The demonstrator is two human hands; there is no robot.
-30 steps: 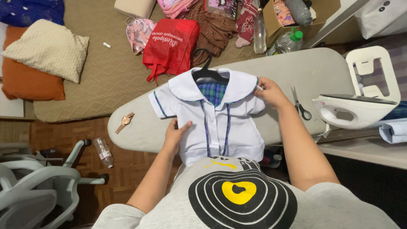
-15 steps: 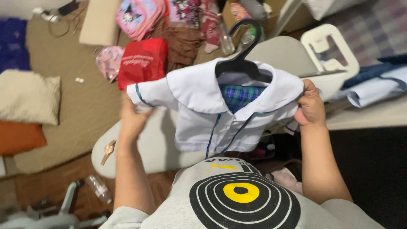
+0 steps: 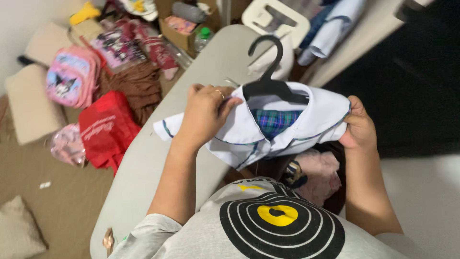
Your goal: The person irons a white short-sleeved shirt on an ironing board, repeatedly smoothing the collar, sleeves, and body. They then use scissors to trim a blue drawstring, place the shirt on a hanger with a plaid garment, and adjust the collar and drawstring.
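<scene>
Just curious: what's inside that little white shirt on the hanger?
Inside the white shirt, a blue-green plaid garment shows at the open collar, on the black hanger. The shirt covers the rest, and both hands grip its shoulders.

A single view is given, taken from a camera worn on the head and aimed steeply down along the chest; the scene is seen from close range, the left hand and right hand being framed near the centre; the ironing board is run from 7 o'clock towards 12 o'clock; the cluttered floor is caught at 9 o'clock.
</scene>
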